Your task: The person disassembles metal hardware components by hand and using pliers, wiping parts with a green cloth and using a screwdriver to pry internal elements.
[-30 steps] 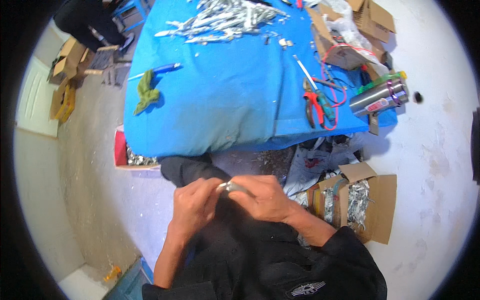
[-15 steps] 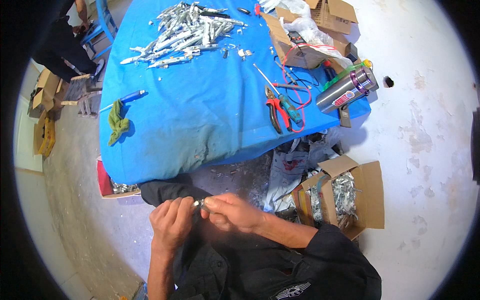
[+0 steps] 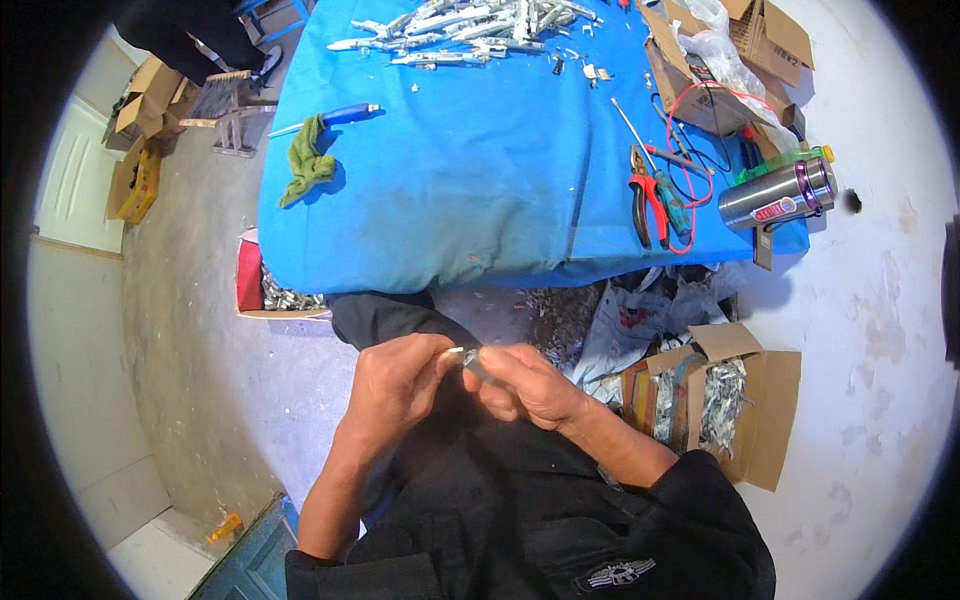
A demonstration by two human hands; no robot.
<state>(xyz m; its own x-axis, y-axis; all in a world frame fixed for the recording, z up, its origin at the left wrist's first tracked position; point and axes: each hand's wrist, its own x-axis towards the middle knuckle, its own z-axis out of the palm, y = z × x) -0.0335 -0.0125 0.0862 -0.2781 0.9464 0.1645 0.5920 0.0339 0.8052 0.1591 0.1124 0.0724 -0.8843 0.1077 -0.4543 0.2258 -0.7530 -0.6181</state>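
Close together above my lap, both hands are closed in pinches. My left hand (image 3: 398, 388) grips a small piece whose white end (image 3: 455, 350) shows at the fingertips. Between the thumb and fingers of my right hand (image 3: 528, 384) is a small greyish piece (image 3: 473, 366), blurred and mostly hidden. I cannot tell whether the two pieces are joined. Beyond the hands is the table with a blue cover (image 3: 480, 200), and on its far part lies a heap of thin silver-white strips (image 3: 470, 25).
Red-handled pliers (image 3: 648, 200), a screwdriver (image 3: 672, 205) and a steel flask (image 3: 775, 195) lie at the table's right. A green cloth (image 3: 307, 165) lies left. Cartons hold silvery scrap (image 3: 722, 400) at right and small metal parts (image 3: 285, 290) under the left corner. Another person's legs (image 3: 190, 35) show far left.
The view has shifted, so the table sits higher and farther right. My hands have come slightly apart, with the small white end now showing between them.
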